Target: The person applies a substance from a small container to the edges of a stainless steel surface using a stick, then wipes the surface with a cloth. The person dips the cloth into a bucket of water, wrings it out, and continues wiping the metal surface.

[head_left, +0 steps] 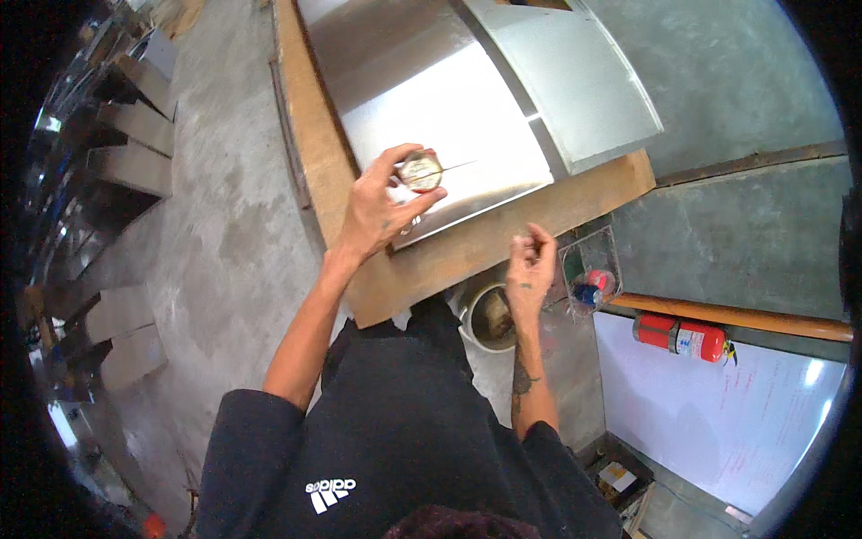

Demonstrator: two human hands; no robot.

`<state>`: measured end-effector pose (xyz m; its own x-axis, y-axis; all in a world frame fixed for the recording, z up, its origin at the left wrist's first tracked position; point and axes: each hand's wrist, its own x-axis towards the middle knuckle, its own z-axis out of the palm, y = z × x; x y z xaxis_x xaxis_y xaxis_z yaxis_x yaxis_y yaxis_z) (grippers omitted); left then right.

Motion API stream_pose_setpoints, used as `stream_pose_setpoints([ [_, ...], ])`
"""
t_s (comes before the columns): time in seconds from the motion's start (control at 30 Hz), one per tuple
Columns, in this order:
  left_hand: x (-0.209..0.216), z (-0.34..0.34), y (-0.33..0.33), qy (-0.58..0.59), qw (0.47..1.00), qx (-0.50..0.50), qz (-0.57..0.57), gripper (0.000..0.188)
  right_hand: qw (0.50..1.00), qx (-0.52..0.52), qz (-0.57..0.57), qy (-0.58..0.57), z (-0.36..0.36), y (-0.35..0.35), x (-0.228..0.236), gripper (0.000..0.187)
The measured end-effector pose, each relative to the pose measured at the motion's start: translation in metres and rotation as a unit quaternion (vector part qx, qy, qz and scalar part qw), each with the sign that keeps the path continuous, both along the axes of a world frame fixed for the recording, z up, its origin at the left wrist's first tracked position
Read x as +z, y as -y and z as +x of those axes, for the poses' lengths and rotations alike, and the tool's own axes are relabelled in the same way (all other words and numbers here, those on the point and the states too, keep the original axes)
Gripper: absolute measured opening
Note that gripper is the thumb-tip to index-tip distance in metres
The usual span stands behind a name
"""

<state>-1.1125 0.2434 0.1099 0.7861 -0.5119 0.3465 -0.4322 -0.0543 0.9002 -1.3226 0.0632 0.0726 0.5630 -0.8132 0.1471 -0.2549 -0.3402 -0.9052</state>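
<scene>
My left hand point(382, 202) is closed round a small round tin-like thing point(420, 172) with a pale face and a red edge. It is held above the near left part of a shiny metal sheet point(449, 108). A thin dark line runs rightward from the round thing; what it is I cannot tell. My right hand point(532, 269) hovers off the near right edge of the brown board point(467, 234) under the sheet. Its fingers are curled in, and anything between them is too small or hidden to make out.
A second metal panel point(575, 81) lies right of the sheet. Below my right hand stands a pale bucket point(491, 319), beside a wire basket point(588, 269) with coloured items. A red fire extinguisher point(680, 336) and a whiteboard point(718, 404) are at right, cardboard boxes point(130, 171) at left.
</scene>
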Motion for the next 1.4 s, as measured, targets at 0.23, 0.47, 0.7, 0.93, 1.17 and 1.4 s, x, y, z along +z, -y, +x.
stream_pose_setpoints([
  [0.23, -0.033, -0.053, -0.187, -0.066, 0.977, 0.180, 0.095, 0.058, 0.986, 0.160, -0.020, -0.036, 0.020, -0.108, -0.025, 0.025],
  [0.47, -0.074, -0.076, -0.305, -0.149, 0.927, 0.315, 0.139, 0.055, 0.943, 0.323, -0.023, -0.071, 0.050, -0.195, -0.039, 0.028],
  [0.7, -0.133, 0.017, -0.374, -0.201, 0.918, 0.331, 0.086, 0.064, 0.926, 0.339, 0.025, -0.162, 0.098, -0.289, -0.076, 0.027],
  [0.93, -0.215, 0.181, -0.435, -0.156, 0.953, 0.199, 0.165, 0.059, 0.965, 0.189, -0.016, -0.183, 0.259, -0.350, -0.152, 0.033],
  [1.17, -0.319, 0.312, -0.440, -0.130, 0.961, 0.002, 0.242, 0.056, 0.911, 0.195, 0.103, -0.348, 0.260, -0.452, -0.254, 0.030],
  [1.4, -0.510, 0.358, -0.330, -0.060, 0.947, -0.179, 0.260, 0.057, 0.843, 0.159, 0.015, -0.514, 0.233, -0.538, -0.334, 0.059],
])
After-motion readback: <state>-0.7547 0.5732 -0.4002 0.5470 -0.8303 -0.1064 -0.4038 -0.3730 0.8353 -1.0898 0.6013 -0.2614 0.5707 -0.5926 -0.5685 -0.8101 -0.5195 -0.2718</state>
